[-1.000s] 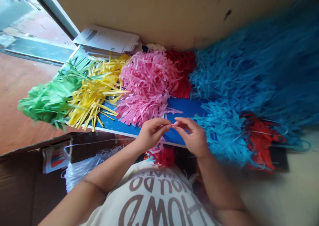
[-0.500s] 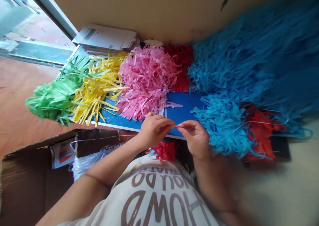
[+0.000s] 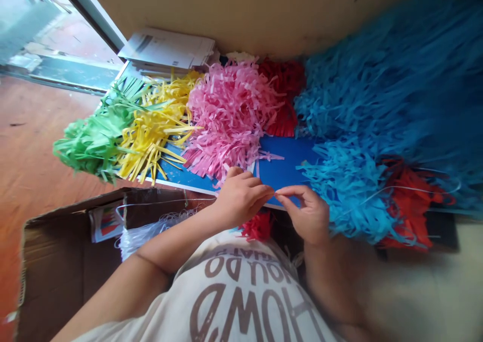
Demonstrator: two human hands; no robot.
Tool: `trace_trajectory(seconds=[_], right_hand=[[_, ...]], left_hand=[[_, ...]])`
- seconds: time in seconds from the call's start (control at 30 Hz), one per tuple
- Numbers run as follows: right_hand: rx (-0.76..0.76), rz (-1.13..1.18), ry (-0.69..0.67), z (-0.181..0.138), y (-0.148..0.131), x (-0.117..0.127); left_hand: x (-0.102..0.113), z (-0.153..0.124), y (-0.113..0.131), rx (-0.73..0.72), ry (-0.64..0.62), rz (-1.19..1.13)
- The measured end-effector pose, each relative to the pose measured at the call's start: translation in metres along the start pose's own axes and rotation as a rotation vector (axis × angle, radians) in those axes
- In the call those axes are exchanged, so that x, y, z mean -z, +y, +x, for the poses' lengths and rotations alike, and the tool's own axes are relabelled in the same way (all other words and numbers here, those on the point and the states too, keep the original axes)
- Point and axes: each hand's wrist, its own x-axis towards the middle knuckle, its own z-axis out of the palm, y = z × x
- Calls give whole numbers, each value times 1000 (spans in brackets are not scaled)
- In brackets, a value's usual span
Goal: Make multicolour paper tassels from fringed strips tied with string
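My left hand [image 3: 245, 192] and my right hand [image 3: 306, 212] meet fingertip to fingertip above the front edge of the blue table [image 3: 289, 153]. Both are closed in a pinch. Whatever lies between the fingertips is too small to make out. Just below them, a red fringed paper piece [image 3: 257, 226] rests close to my shirt. Beyond my left hand is a heap of pink paper fringe [image 3: 230, 115]. To the right of my right hand lies a light blue paper fringe [image 3: 352, 186], with red-orange paper [image 3: 411, 203] beside it and a thin white string across both.
Yellow fringe [image 3: 158, 136] and green fringe [image 3: 94, 141] cover the table's left end. Behind are stacked papers [image 3: 168, 48], dark red fringe [image 3: 283, 95] and a large blue fringe heap [image 3: 377, 90]. A cardboard box [image 3: 53, 266] and white string [image 3: 139, 239] sit at lower left.
The whole view has shifted, so things appear slightly further right. My hands keep the same fingertip pinch, and the fringe piles lie as before.
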Motion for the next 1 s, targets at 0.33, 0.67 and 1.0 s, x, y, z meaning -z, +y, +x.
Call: trace_trajectory(seconds=[0.33,0.67,1.0], right_hand=[[-22,76,-21,-2,0,0],[21,-54,108,-9,-1,7],[-71,-14,221,-18,5,19]], left_hand=[[-7,-4,-5,133,-17,-358],[-14,14,-3,-47,58,-297],[-36,28,10,-191,227,-154]])
